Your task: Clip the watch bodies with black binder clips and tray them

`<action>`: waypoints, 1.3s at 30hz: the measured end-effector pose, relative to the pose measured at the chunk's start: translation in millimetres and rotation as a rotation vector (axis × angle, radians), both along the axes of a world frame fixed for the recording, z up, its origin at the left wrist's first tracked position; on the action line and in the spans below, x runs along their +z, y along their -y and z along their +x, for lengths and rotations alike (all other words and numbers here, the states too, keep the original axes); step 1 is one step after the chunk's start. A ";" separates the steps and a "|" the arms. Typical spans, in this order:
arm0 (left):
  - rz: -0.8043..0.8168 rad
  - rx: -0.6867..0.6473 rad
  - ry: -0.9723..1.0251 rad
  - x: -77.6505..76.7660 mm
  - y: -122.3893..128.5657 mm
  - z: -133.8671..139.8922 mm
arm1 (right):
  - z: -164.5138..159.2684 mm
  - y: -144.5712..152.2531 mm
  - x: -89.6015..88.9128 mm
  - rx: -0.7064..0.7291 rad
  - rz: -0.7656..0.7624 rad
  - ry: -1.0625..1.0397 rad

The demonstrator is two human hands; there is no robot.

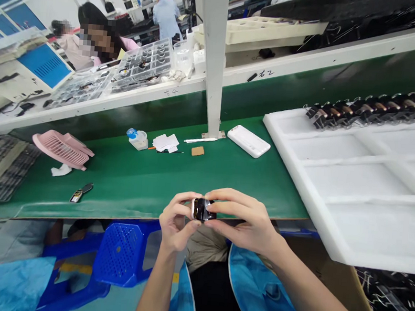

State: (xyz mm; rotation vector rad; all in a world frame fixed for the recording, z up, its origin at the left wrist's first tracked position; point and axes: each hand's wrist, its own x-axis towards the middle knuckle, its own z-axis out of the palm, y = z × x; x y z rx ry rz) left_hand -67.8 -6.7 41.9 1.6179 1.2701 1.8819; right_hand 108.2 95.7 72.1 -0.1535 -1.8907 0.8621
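Note:
Between my two hands, just over the near edge of the green bench, is a small glossy black device [199, 209] with rounded corners and a pale rim, much like a watch case. My left hand [178, 220] pinches its left end between thumb and fingers. From the other side, my right hand [240, 218] closes on it, fingertips lying across the dark face and thumb below. Those fingers hide its right part, and small details on the face are too fine to make out.
A white foam tray [316, 183] with black clipped parts [372, 111] stands right. On the green bench [137, 178] lie a white phone-like block [249, 141], a pen [200, 140], a tan block [198, 151], a dispenser bottle [137, 139] and a pink fan [62, 149]. A blue stool [119, 254] stands below.

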 end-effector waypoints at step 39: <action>-0.022 0.022 0.000 -4.4 0.6 -2.2 | -4.3 -0.6 -3.5 0.005 0.027 0.018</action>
